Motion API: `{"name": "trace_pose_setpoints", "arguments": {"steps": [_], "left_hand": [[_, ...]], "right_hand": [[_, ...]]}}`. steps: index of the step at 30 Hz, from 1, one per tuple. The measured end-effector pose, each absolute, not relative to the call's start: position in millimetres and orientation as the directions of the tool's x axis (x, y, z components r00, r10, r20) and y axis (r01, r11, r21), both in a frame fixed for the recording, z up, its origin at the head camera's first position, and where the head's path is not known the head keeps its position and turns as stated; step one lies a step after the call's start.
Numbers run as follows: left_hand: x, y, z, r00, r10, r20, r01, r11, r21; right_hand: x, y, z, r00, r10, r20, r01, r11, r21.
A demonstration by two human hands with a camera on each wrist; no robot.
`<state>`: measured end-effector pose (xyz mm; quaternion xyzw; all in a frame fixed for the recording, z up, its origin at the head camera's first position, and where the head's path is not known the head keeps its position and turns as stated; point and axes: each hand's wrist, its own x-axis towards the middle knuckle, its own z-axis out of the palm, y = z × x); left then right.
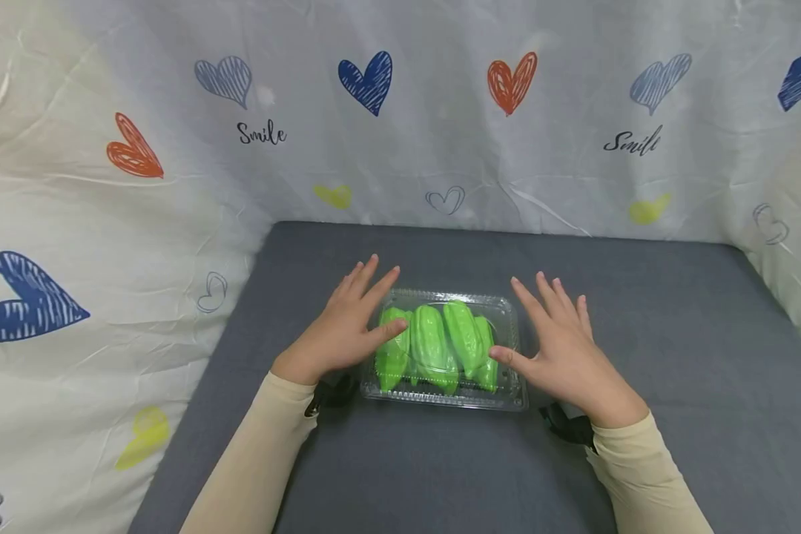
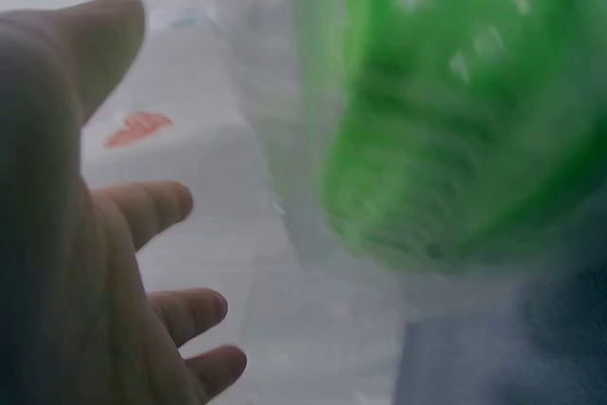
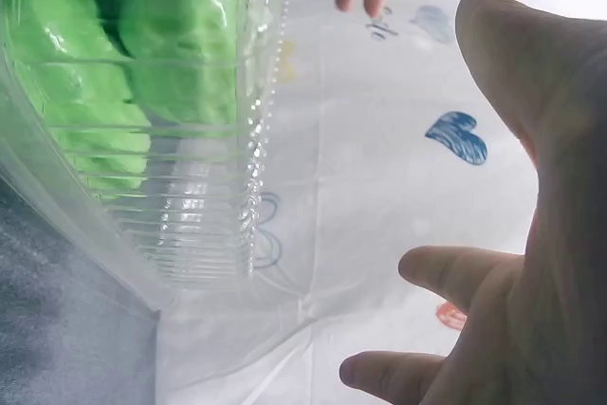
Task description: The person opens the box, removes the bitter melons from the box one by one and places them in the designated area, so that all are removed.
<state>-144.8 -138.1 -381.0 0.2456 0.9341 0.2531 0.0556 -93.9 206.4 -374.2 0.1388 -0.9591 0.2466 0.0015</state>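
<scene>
A clear plastic clamshell container [image 1: 443,400] lies lidded on the table. Inside are several bright green, glossy, long ridged pieces [image 1: 430,341] that look like toy vegetables. My left hand [image 1: 343,326] is spread over the container's left side, its thumb overlapping a green piece in the head view. On the opposite side my right hand [image 1: 564,352] has its fingers apart and pointing away from me, thumb towards the box. Both wrist views show straight fingers [image 2: 190,315] with nothing between them. The container's ridged wall [image 3: 204,234] stands beside the right palm.
A dark grey cloth covers the table [image 1: 427,467]. Behind it and at both sides hangs a white curtain [image 1: 440,148] printed with hearts and the word Smile. Black straps [image 1: 567,426] sit at the wrists, below light sleeves.
</scene>
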Motion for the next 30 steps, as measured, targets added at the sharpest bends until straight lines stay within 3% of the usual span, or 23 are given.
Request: {"name": "trace_pose_setpoints", "arguments": {"steps": [8,18,30], "left_hand": [[-165.4,-156.5,-406.4,-0.878,0.479,-0.01,0.351,0.656,0.668],[-182.9,-176.1,-434.2,-0.888,0.458,-0.046,0.176,0.43,0.886],[-197.5,-181.7,-457.6,-0.856,0.51,-0.09,0.144,0.401,0.905]], "right_hand": [[-93.8,201.0,-375.7,-0.956,-0.284,0.067,-0.282,0.84,-0.464],[-91.5,193.1,-378.2,-0.95,-0.309,0.048,-0.294,0.833,-0.469],[-86.5,185.4,-383.1,-0.942,-0.335,0.036,-0.314,0.834,-0.453]]}}
